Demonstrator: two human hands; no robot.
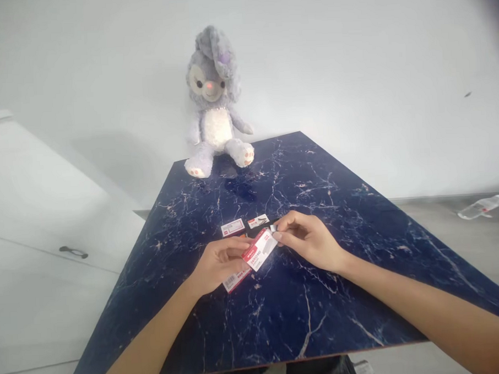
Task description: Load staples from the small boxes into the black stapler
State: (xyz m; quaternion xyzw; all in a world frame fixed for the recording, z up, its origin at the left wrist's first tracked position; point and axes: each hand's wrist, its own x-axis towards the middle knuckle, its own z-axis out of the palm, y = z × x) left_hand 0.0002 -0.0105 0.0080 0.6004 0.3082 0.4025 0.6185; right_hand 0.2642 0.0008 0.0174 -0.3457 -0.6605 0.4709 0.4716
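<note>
Box [259,249] between curled left hand [218,264], pinched right hand [308,241]

The tabletop [321,316] is dark blue and glossy, with pale marble veins. A grey plush rabbit [215,106] sits at its far edge, toward the far left corner, feet pointing to the middle. Its reflection shows on the surface just in front of it. Near the middle lie two small white-and-red boxes, flat and just beside each other: the left box [232,227] and the right box [258,221]. A third box [236,279] lies a little closer to the near edge, partly covered.
</note>
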